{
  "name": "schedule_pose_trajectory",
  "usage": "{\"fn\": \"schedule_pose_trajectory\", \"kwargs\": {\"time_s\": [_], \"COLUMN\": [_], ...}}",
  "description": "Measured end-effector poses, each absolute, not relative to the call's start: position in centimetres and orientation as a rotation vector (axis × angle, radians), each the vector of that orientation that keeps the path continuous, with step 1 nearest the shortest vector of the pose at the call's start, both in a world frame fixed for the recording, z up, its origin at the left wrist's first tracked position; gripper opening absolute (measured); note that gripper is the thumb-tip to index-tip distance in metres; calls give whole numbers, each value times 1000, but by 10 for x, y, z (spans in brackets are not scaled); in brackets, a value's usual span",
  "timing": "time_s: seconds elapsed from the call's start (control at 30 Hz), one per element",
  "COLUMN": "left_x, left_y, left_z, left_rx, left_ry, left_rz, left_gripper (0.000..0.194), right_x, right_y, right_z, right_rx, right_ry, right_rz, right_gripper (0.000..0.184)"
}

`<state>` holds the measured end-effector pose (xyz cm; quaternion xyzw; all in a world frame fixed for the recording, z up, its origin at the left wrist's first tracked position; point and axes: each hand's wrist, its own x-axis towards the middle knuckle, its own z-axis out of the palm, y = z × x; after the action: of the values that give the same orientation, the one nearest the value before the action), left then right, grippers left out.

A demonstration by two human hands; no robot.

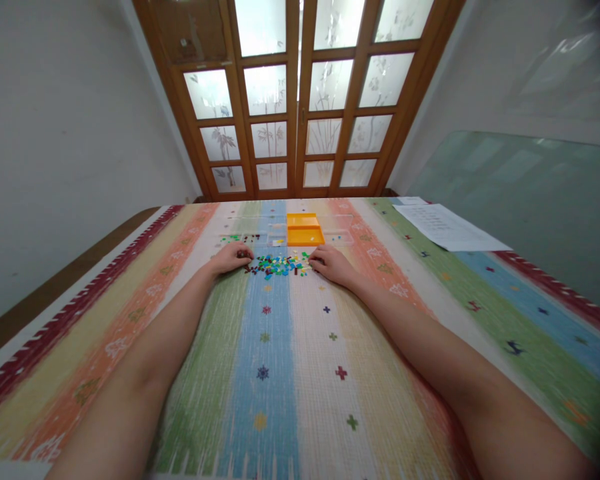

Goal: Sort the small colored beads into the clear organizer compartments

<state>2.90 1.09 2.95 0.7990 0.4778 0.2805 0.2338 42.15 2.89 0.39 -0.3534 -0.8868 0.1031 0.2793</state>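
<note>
Left hand [233, 258] and right hand [331, 264] flanking pieces [280, 265], fingers [316, 256] curled, any grip unclear, orange box [305, 236] just beyond, clear trays [277, 230] beside it, papers [445, 227] rightward

Pieces [280, 267] — blue, green, brown; orange tray [300, 237]; tablecloth [270, 333] — striped.

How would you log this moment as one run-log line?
coloured pieces: loose pile between hands; left hand: at pile's left edge; right hand: at its right edge; grips: unclear; orange tray: beyond pile
</note>
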Motion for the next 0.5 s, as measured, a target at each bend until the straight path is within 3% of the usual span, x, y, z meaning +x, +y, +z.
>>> {"fn": "schedule_pose_trajectory", "kwargs": {"time_s": [0.27,0.5], "left_x": [40,52], "left_y": [18,26], "left_z": [11,8], "left_rx": [2011,1954], "left_ry": [1395,1458], "left_rz": [993,1191], "left_gripper": [22,11], "right_x": [421,421], "right_y": [27,29], "right_z": [5,3], "right_rx": [-940,-931], "right_ry": [-2372,-2365], "right_rz": [282,279], "right_gripper": [18,18]}}
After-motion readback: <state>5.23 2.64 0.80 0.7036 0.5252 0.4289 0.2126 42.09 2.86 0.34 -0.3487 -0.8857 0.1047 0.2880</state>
